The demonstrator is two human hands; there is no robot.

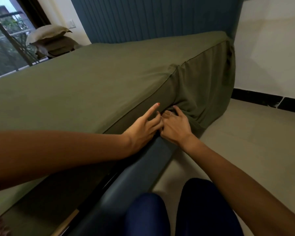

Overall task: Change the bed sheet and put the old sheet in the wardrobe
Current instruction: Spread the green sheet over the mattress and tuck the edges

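Grip: right hand [175, 125] is clutching bunched olive sheet [92, 79] at the bed's near side edge, apparently tucking it between mattress and bed frame [143, 167]; left hand [143, 126] is pressing alongside, index finger straight, other fingers hidden, hold unclear.

White walls [271, 48], pale tiled floor [245, 142], blue ribbed headboard [152, 17], window [5, 40] at left.

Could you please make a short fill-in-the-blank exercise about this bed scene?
1. The sheet on the bed is olive ____.
2. Both hands work at the sheet's loose folds along the bed's ____.
3. The pillows are stacked beside the ____.
4. The headboard is ____.

Missing words: green; side; window; blue
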